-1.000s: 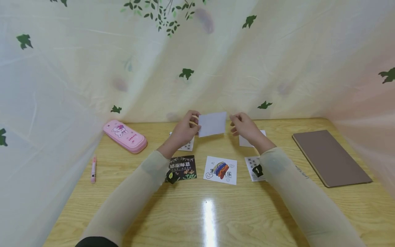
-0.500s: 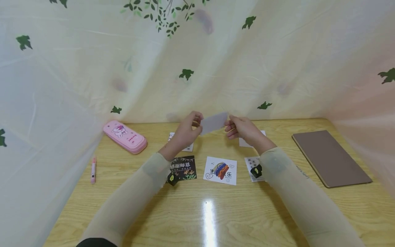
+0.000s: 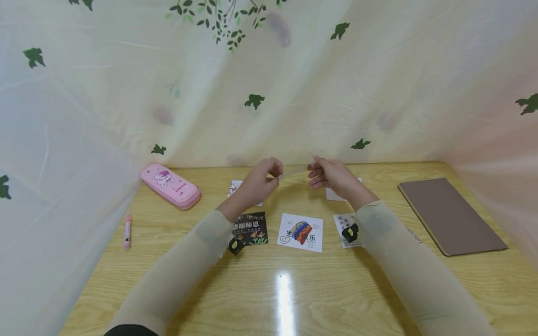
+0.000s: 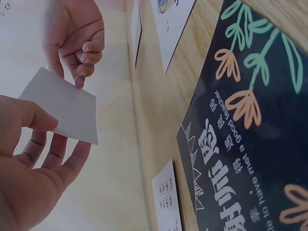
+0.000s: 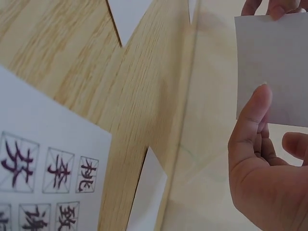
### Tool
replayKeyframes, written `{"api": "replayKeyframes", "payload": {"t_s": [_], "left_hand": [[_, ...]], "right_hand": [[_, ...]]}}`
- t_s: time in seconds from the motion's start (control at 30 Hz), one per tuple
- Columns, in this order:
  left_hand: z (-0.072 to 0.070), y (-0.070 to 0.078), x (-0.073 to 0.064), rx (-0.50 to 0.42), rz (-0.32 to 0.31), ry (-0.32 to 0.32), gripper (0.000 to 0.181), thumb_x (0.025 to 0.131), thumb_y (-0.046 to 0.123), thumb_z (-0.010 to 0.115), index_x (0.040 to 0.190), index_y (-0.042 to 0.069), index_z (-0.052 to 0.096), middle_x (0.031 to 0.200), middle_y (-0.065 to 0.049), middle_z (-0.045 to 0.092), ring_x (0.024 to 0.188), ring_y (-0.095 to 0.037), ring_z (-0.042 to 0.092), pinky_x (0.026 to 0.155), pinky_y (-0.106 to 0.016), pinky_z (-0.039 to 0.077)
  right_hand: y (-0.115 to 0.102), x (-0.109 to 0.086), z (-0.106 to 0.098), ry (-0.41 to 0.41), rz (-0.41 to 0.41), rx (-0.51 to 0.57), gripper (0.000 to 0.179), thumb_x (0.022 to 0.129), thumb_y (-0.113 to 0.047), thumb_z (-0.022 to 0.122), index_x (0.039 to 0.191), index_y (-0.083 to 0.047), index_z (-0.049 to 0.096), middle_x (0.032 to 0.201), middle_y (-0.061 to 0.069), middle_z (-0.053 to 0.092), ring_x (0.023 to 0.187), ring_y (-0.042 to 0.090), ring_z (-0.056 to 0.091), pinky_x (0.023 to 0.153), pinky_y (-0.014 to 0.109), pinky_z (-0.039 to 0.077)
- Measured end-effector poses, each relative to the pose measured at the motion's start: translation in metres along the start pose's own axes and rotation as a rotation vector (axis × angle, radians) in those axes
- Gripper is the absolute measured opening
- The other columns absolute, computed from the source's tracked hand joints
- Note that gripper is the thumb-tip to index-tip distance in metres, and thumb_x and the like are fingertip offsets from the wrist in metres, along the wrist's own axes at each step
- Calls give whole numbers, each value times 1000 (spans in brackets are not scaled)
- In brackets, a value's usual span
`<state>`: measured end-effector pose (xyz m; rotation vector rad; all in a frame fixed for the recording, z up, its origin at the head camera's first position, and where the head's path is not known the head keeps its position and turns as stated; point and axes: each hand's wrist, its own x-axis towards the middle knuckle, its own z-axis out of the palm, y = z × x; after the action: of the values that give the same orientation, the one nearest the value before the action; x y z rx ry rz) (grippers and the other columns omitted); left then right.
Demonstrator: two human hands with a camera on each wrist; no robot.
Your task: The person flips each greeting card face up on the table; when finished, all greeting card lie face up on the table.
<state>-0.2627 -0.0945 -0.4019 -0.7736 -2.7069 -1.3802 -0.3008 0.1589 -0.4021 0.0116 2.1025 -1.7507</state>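
A blank white card [image 4: 62,106] is pinched by my left hand [image 4: 43,159], thumb on its face and fingers behind. In the head view the card is seen nearly edge-on above the table's back part. My right hand [image 3: 334,175] is at the card's other side, fingers loosely bent; in the right wrist view a fingertip overlaps the card's face, while another digit sits just below its edge. Under the left forearm lies a black card [image 3: 254,228] with white characters and orange flowers. Beside it is a white card with a colourful drawing [image 3: 300,232].
A card with characters [image 3: 346,224] lies partly beneath the right wrist. Two white cards lie behind, one at back left [image 3: 235,186], one at back right [image 3: 334,195]. Left stand a pink pencil case [image 3: 170,185] and pink pen [image 3: 127,231]; right, a brown notebook [image 3: 453,215].
The held card has turned from face-on to nearly edge-on as my left hand rotated and shifted slightly right. My right hand has come in slightly left, up to the card's edge.
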Motion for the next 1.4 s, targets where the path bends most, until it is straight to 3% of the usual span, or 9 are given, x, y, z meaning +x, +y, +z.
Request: {"api": "replayKeyframes", "payload": {"t_s": [0.3,0.6,0.8,0.97,1.23,1.4], "left_hand": [[7,0,-7,119,105,-22,18,98,-6,58,110,7,60,112,-9,61,115,-24,61,113,-39,56],[2,3,-6,227,209,-32,17,98,-7,59,108,6,63,114,-10,64,114,-25,63,108,-40,57],[4,4,-7,280,223,-27,14,98,-5,62,108,5,63,115,-11,66,113,-26,62,106,-40,56],[5,3,-9,337,230,33,14,97,-4,64,110,3,64,116,-13,67,113,-29,61,107,-44,53],[6,1,-12,338,116,104,26,99,-1,65,124,3,62,134,-17,59,129,-34,57,116,-47,51],[5,0,-10,258,-64,126,42,105,2,53,147,2,50,152,-18,48,132,-33,60,108,-42,59]], "right_hand": [[5,0,-4,-2,32,94,40,115,-43,42,123,-6,57,94,0,69,77,11,69,79,24,64],[2,-2,-9,-22,30,129,38,113,-31,50,133,0,59,89,-6,73,75,9,67,74,18,61],[2,-2,-10,-24,25,117,45,113,-27,52,143,6,56,95,-4,74,84,11,69,77,19,60],[2,-1,-9,-18,31,110,46,112,-26,55,145,6,56,103,-2,72,89,10,69,84,23,60],[4,-3,-10,-25,20,104,48,113,-26,53,147,7,54,105,-1,70,91,10,68,83,20,59],[2,-4,-11,-5,23,88,48,113,-28,54,149,4,53,114,2,67,97,12,66,84,20,57]]}}
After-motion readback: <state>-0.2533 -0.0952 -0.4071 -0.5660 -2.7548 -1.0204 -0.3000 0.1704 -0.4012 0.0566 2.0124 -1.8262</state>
